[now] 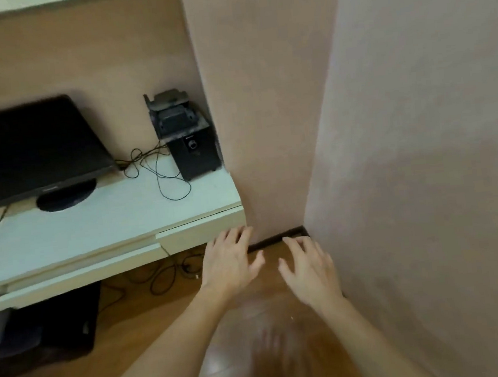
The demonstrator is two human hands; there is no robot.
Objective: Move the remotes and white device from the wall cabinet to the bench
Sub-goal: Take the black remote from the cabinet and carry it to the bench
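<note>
My left hand and my right hand are both stretched out in front of me over the wooden floor, palms down, fingers spread, holding nothing. The left hand is just below the right corner of a white desk. The right hand is close to the pink wall corner. No remotes, white device, wall cabinet or bench appear in this view.
A black monitor stands on the desk at left, and a black speaker with a dark object on top sits at the back right, thin cables beside it. Dark boxes and cables lie under the desk. Pink walls close in on the right.
</note>
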